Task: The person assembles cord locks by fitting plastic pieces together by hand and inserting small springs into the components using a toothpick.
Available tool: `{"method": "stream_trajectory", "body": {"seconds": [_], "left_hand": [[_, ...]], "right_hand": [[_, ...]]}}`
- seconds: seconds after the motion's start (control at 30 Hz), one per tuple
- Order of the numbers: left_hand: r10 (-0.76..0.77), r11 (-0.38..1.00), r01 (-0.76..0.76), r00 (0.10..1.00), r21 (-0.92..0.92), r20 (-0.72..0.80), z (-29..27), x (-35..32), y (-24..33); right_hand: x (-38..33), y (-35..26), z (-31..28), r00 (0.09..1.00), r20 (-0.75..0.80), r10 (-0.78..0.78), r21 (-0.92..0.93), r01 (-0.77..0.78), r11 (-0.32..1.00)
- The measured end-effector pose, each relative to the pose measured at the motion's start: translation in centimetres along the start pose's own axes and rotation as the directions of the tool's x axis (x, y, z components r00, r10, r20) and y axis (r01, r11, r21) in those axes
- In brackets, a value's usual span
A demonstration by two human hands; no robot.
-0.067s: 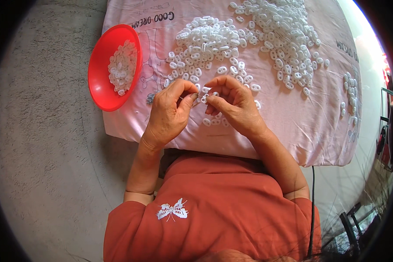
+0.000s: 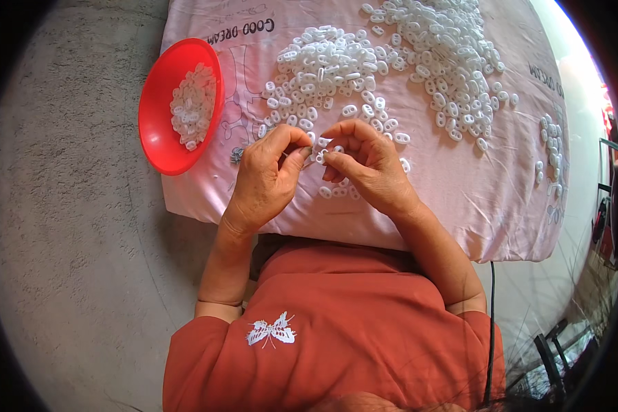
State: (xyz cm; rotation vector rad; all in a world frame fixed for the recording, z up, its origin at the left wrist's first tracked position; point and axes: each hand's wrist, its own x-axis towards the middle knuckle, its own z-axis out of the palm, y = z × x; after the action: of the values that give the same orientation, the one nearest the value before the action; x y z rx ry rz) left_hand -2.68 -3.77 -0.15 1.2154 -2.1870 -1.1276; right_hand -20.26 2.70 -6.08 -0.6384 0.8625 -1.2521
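Note:
Over the near part of the pink cloth (image 2: pixel 453 206), my two hands meet almost fingertip to fingertip. My right hand (image 2: pixel 371 168) pinches a small white two-hole plastic piece (image 2: pixel 320 157) between thumb and forefinger, its other fingers curled in. Thumb and forefinger of my left hand (image 2: pixel 266 175) are pressed together just beside that piece; something thin seems to show at their tips, too small to make out. Below the hands a few similar white pieces (image 2: pixel 325 192) lie on the cloth, partly covered by my right fingers.
Beyond my hands is a heap of white two-hole pieces (image 2: pixel 329 62), with a larger heap (image 2: pixel 446 62) to its right. A small scatter (image 2: pixel 553 151) lies by the right edge. At left, a tilted red bowl (image 2: pixel 159 141) contains more small white pieces.

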Motion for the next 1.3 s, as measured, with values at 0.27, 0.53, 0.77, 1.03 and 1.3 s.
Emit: {"method": "stream_trajectory", "body": {"seconds": [0.27, 0.53, 0.77, 1.03, 1.3], "left_hand": [[0.012, 1.000, -0.012, 0.999, -0.001, 0.036, -0.12, -0.13, -0.03], [0.025, 0.999, -0.027, 0.999, 0.026, 0.048, -0.35, -0.13, 0.16], [0.004, 1.000, -0.005, 0.998, 0.004, 0.064, -0.47, -0.08, 0.19], [-0.038, 0.994, 0.047, 0.995, -0.103, 0.087, -0.30, -0.23, -0.27], [-0.058, 0.980, 0.077, 0.992, -0.183, 0.108, -0.24, -0.33, -0.49]], "right_hand": [[-0.02, 0.15, 0.01, 1.000, 0.021, 0.007, 0.005, -0.007, 1.000], [-0.12, -0.20, 0.26, 0.999, 0.045, 0.010, -0.016, -0.010, 1.000], [-0.11, -0.16, 0.22, 0.999, 0.051, 0.014, -0.039, -0.012, 0.999], [-0.20, -0.22, 0.47, 0.999, 0.050, -0.017, -0.034, 0.018, 0.999], [-0.26, 0.31, 0.81, 0.996, 0.027, -0.081, -0.005, 0.082, 0.997]]}}
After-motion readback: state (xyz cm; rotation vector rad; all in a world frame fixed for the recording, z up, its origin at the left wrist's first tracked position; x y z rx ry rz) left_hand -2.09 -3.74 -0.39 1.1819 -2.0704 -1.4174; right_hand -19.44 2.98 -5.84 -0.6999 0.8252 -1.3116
